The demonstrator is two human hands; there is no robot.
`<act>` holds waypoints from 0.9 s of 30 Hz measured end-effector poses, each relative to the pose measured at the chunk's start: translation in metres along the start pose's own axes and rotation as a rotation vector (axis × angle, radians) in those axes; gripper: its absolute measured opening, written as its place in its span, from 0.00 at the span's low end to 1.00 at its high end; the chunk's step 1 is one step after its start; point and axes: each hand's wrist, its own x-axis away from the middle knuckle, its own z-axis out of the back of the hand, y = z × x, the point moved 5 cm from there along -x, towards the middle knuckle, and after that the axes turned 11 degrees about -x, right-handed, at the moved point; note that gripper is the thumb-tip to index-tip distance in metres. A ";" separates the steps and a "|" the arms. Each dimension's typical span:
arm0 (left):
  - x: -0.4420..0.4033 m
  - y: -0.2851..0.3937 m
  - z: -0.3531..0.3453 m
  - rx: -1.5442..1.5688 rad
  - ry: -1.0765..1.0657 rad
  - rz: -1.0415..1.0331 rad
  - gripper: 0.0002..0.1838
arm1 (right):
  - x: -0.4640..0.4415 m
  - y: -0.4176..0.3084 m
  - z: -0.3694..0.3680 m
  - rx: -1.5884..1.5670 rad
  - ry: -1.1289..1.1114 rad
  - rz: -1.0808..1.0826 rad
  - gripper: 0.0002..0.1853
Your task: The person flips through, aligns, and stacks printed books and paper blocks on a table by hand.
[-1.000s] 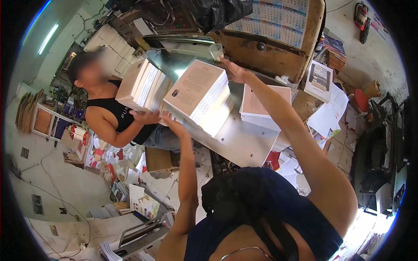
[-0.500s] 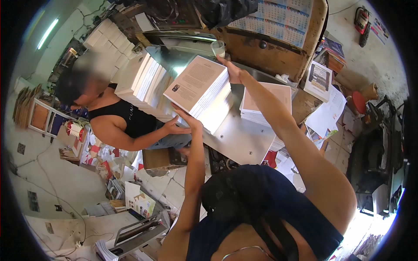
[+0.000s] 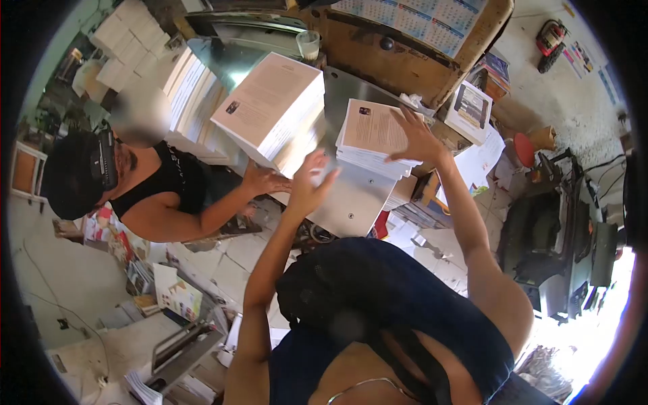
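A tall stack of books with brown printed covers [image 3: 273, 101] stands on the metal table [image 3: 347, 202]. To its right is a shorter stack with the same covers [image 3: 374, 128]. My right hand [image 3: 417, 138], fingers spread, is at the right edge of the shorter stack. Between the two stacks, near their front, my left hand [image 3: 312, 185] is raised with its fingers apart and holds nothing; it is slightly blurred. Another person's hand [image 3: 263, 181] is just left of it, below the tall stack.
A person in a black top [image 3: 165, 182] leans in at the left, beside more book stacks [image 3: 192, 88]. A glass [image 3: 308, 44] stands behind the tall stack. A boxed item [image 3: 467, 111] and loose papers lie to the right; a black machine [image 3: 543, 229] stands further right.
Both my hands have left the tall stack; the right moved to the shorter stack, the left toward the gap between them. The other person leans lower and closer. The camera view has shifted.
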 end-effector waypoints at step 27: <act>-0.022 -0.093 -0.121 0.145 -0.049 0.210 0.38 | 0.070 0.021 -0.037 0.093 0.354 -0.013 0.44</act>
